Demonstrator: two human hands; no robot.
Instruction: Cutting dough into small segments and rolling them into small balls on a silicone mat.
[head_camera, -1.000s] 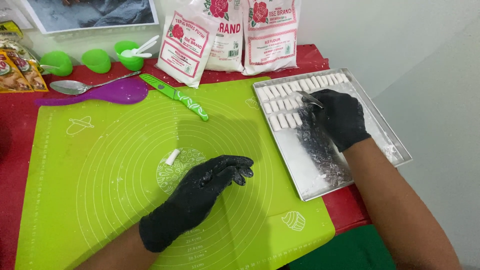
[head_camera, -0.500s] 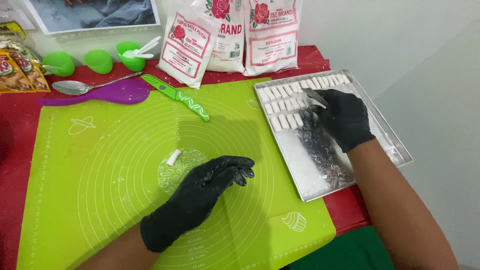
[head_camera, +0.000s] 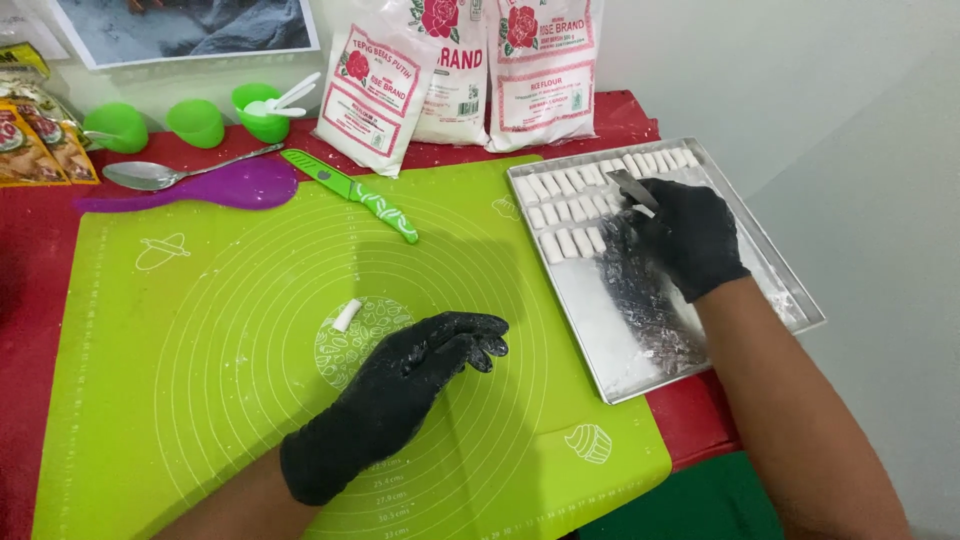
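You have one view only, from the camera on your head, looking steeply down and forward over the desk at close range. Your forearms enter from the bottom edge. The green mat fills the lower left, the metal tray sits at right, and the wall and flour bags cross the top.

Gloved hands: right over tray, perhaps touching.

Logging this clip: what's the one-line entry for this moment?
left hand: resting on mat, near dough piece | right hand: over tray, holding scraper | knife: idle
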